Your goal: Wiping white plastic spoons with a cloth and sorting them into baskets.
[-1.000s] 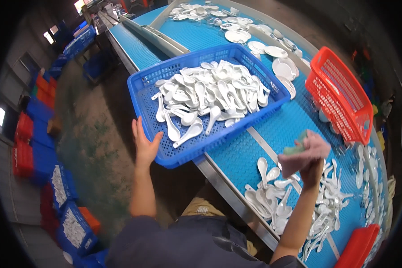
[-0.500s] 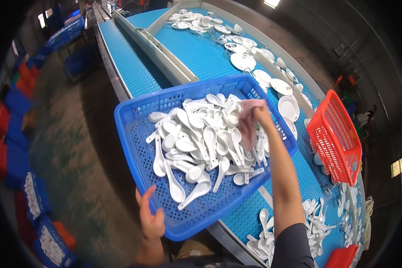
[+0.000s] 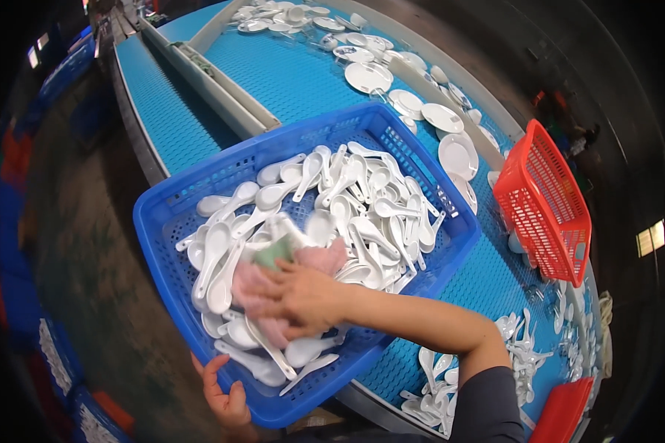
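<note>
Many white spoons (image 3: pixel 377 229) lie heaped in a blue perforated plastic basket (image 3: pixel 421 292). My right hand (image 3: pixel 307 299) is inside the basket, blurred by motion, holding a pink and green cloth (image 3: pixel 321 258) against the spoons in the near-left part of the heap. The cloth and hand cover some of the spoons beneath them. My left hand (image 3: pixel 227 399) is at the basket's near-left corner, outside its wall, with thumb and fingers apart; part of it is hidden by the basket.
Beneath the basket runs a blue conveyor belt (image 3: pixel 273 81) with a pale divider (image 3: pixel 214 81). White plates (image 3: pixel 458 153) and more dishes lie along its far right side. A red basket (image 3: pixel 539 207) stands tilted at the right. Loose spoons (image 3: pixel 436 391) lie on the belt near my right elbow.
My right hand and the cloth have swept from the basket's right side to its near-left part, shifting spoons about. The basket appears lower and further left in view.
</note>
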A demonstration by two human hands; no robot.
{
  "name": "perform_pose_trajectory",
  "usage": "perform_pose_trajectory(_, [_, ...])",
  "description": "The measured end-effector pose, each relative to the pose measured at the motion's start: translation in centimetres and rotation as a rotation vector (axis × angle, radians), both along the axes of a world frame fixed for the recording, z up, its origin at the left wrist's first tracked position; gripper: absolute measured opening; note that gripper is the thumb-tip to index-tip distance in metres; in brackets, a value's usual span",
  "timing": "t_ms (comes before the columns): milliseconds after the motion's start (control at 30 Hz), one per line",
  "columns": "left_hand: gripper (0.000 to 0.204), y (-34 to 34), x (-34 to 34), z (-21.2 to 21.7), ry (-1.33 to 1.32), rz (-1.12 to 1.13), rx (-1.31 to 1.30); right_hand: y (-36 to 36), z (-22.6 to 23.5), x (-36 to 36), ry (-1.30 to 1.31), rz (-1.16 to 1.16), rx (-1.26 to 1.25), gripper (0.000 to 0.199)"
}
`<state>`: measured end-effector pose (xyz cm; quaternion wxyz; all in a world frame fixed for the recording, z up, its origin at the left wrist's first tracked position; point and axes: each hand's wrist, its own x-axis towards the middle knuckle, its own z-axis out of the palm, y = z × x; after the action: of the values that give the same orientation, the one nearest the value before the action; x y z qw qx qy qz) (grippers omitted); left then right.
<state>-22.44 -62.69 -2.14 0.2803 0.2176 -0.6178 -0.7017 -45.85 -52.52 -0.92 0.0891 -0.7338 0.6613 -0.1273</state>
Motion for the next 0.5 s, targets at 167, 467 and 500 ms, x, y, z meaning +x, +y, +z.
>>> perform_pose_trajectory(167, [0.045,0.1,0.0,1.1,-0.106,0.031,-0.056,6.6,0.3,-4.4,0.141,-0.406,0.284,0.056])
perform_pose_trajectory(467, [0.044,0.4,0.3,1.0,-0.127,0.032,0.007,11.7,1.3,-19.0,0.159,-1.245,0.69,0.039])
perform_pose_trajectory(500, [0.044,0.5,-0.1,1.1,-0.121,0.03,0.008,12.5,-2.7,-21.2,-0.132,-1.409,0.242,0.043])
